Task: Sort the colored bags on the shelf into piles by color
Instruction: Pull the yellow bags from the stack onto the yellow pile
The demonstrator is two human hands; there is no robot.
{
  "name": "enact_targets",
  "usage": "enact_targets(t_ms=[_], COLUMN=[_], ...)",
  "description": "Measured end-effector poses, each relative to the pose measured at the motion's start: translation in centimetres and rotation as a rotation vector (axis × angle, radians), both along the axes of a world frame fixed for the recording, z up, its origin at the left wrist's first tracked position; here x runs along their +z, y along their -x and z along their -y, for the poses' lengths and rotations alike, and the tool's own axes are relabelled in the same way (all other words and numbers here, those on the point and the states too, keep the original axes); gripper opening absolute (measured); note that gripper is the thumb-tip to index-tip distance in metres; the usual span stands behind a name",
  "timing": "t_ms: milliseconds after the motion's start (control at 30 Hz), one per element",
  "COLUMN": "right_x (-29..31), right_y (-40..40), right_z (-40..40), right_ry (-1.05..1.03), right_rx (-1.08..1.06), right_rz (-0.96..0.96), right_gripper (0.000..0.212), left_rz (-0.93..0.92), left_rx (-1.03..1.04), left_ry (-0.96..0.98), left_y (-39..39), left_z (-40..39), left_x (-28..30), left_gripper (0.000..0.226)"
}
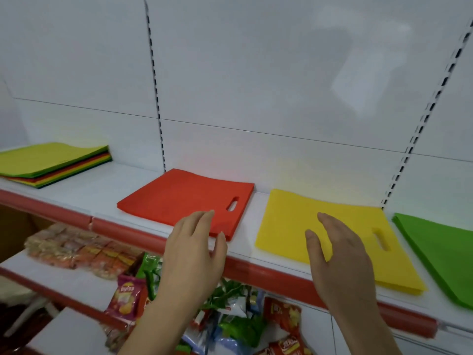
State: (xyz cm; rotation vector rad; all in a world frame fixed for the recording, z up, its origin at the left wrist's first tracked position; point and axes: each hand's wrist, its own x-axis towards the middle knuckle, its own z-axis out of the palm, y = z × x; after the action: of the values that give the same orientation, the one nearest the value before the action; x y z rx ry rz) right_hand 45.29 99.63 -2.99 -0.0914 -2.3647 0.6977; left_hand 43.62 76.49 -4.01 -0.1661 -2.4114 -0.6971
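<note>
Nearest the camera, both forearms rise from the lower edge toward the shelf. The left hand (194,252) is raised in front of the shelf's red front edge (133,230), fingers straight and slightly spread, holding nothing; its fingertips overlap the near edge of the red bag pile (186,198), though whether they touch it cannot be told. The right hand (337,254) is likewise spread and empty, palm turned inward with the thumb toward the left, and it lies over the near left part of the yellow bag pile (294,226).

Below the hands, a lower shelf holds snack packets (230,321) in green, red and purple, and wrapped orange packs (76,249) sit further left.

On the white shelf (84,193), the red pile lies flat just left of the yellow pile, each with a cut-out handle slot toward its right side. A green bag pile (440,252) lies just beside the yellow one, cut off by the right edge. Farther back at the far left, well apart from the hands, rests a mixed stack of bags (53,162) with a yellow-green one on top and red, yellow and green layers beneath.
</note>
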Motion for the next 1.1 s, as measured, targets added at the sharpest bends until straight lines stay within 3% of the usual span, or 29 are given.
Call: enact_targets(t_ms=[333,600,1100], right_x=[0.0,-0.4,-0.4], right_y=[1.7,4.0,19.6], right_z=[17.7,30.4,50.6], right_ry=[-0.047,-0.035,0.079], right_rx=[0.174,0.370,0.449], right_rz=[-0.213,-0.252,-0.083], right_gripper=[0.044,0.043,0.040], left_rz=[0.023,0.039,0.050], left_rx=[0.101,0.216,0.353], left_ry=[-0.040,-0.047,0.022], left_y=[-1.9,-2.0,10.8], left_z=[16.9,29.4,48.7], left_x=[-0.1,-0.7,0.3], left_gripper=[0.048,0.044,0.045])
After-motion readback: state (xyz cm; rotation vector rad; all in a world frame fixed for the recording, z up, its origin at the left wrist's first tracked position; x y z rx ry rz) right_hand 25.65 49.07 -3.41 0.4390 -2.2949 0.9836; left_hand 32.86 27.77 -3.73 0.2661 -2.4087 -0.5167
